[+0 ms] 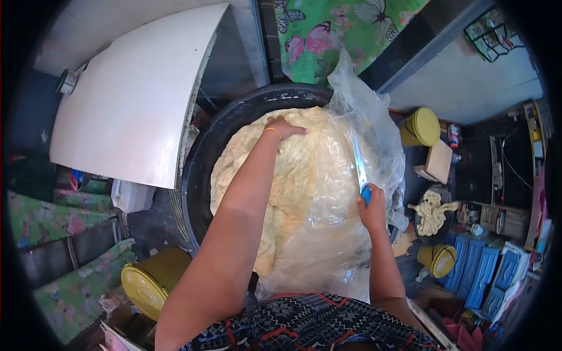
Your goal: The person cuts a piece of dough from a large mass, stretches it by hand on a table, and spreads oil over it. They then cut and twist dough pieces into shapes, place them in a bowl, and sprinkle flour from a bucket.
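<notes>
A huge mass of pale dough (pixel 240 158) fills the wide black tub (pixel 196 193) in front of me. My left hand (pixel 285 128) rests on the far part of the dough, thumb stretched to the right and other fingers partly hidden. A knife (pixel 359 158) with a blue handle is gripped in my right hand (pixel 373 206), its long blade pointing away from me. That hand is over the right side of the tub. Clear plastic sheeting (pixel 328 216) covers the right part of the dough and bunches up over the far right rim.
A white board (pixel 134 93) stands at the left. Yellow buckets are at the lower left (pixel 153 281), right (pixel 420 127) and lower right (pixel 438 259). Dough strips (pixel 432 213) lie in a dark container at the right, near blue stacked items (pixel 480 269). Butterfly-patterned green cloth (pixel 328 41) hangs beyond the tub.
</notes>
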A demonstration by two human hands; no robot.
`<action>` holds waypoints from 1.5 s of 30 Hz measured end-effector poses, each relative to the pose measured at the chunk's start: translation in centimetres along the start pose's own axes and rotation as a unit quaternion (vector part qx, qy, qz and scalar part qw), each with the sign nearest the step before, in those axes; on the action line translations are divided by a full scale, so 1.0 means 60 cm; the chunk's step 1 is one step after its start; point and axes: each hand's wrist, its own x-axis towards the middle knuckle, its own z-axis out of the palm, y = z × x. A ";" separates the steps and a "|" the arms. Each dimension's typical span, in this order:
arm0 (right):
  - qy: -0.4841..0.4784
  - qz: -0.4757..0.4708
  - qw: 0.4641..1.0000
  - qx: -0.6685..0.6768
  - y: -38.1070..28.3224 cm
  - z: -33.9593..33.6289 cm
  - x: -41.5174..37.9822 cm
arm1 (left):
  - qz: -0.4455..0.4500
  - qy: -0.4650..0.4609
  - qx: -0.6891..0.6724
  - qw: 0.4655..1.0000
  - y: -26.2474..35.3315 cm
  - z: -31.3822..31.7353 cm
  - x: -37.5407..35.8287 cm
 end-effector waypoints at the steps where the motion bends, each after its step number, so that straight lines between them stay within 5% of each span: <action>1: 0.018 0.029 0.999 0.006 0.016 0.005 -0.016 | -0.020 0.010 -0.009 1.000 0.006 0.002 0.000; 6: -0.029 0.131 0.990 0.037 0.059 -0.011 -0.044 | 0.075 0.089 -0.006 0.993 0.003 0.029 -0.044; 9: -0.174 0.272 0.915 0.242 0.013 -0.076 -0.048 | 0.183 0.117 0.009 0.976 0.007 0.044 -0.108; 17: -0.217 0.198 0.751 0.591 -0.194 0.018 0.033 | 0.354 0.184 0.076 0.914 -0.045 0.148 -0.359; 20: -0.228 0.186 0.796 0.529 -0.225 0.075 0.085 | 0.340 0.142 0.038 0.929 -0.079 0.133 -0.381; 22: -0.231 0.173 0.802 0.523 -0.195 0.102 0.090 | 0.189 0.109 -0.071 0.973 -0.087 0.091 -0.373; 24: -0.227 0.166 0.807 0.520 -0.164 0.106 0.069 | 0.225 0.093 -0.273 0.931 -0.118 0.064 -0.310; 26: -0.089 0.200 0.820 0.530 -0.128 0.083 0.038 | 0.250 -0.045 -0.236 0.938 -0.103 -0.007 -0.277; 28: -0.066 0.223 0.822 0.520 -0.067 0.056 0.020 | 0.209 -0.200 -0.140 0.947 -0.076 -0.060 -0.229; 30: -0.046 0.252 0.820 0.511 -0.028 0.031 0.006 | 0.199 0.021 0.101 0.975 -0.031 -0.071 -0.209; 32: -0.008 0.243 0.861 0.447 -0.013 0.001 -0.002 | 0.221 0.269 0.290 0.891 0.030 -0.061 -0.186; 34: -0.023 0.256 0.862 0.436 0.012 -0.004 -0.012 | 0.188 0.039 0.080 0.978 0.092 -0.058 -0.129; 37: -0.022 0.268 0.866 0.421 0.027 0.002 -0.031 | 0.196 -0.093 0.179 0.960 0.083 0.026 -0.027; 45: 0.094 0.211 0.938 0.260 0.028 0.002 -0.091 | 0.216 -0.129 0.210 0.945 0.064 0.031 -0.054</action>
